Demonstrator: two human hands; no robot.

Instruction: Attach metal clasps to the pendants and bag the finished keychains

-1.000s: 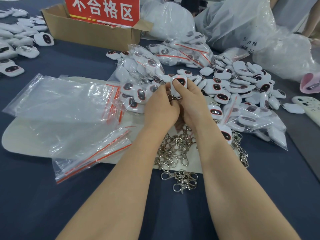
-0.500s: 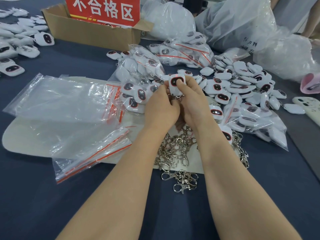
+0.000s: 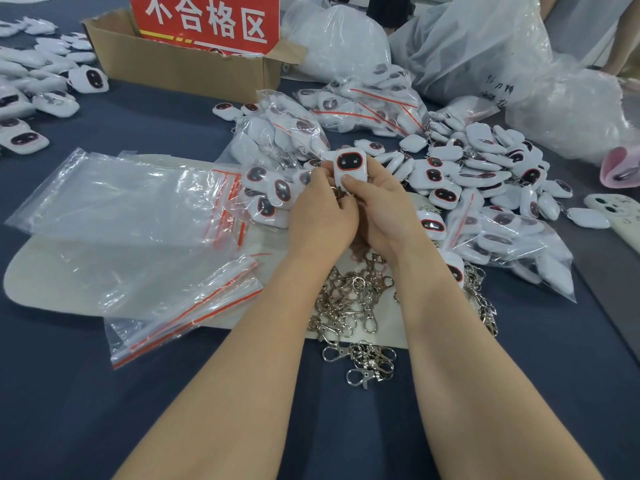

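Note:
A white pendant (image 3: 349, 165) with a dark red-rimmed face stands upright between both hands above the table's middle. My right hand (image 3: 384, 209) pinches its lower edge with thumb and fingers. My left hand (image 3: 320, 211) is curled close against it, fingertips at the pendant's left side and over a metal clasp that is mostly hidden. A heap of silver clasps (image 3: 349, 306) lies just under my wrists. Loose pendants (image 3: 478, 168) are piled to the right.
Empty zip bags with red seals (image 3: 138, 230) lie on a pale mat (image 3: 20, 271) at left. Filled bags (image 3: 363, 105) sit behind. A cardboard box with a red sign (image 3: 180, 64) stands at the back, with large plastic sacks (image 3: 485, 46) to its right.
The pendant has turned from tilted to upright, face towards me, and sits slightly left. Both hands stayed together over the clasp heap.

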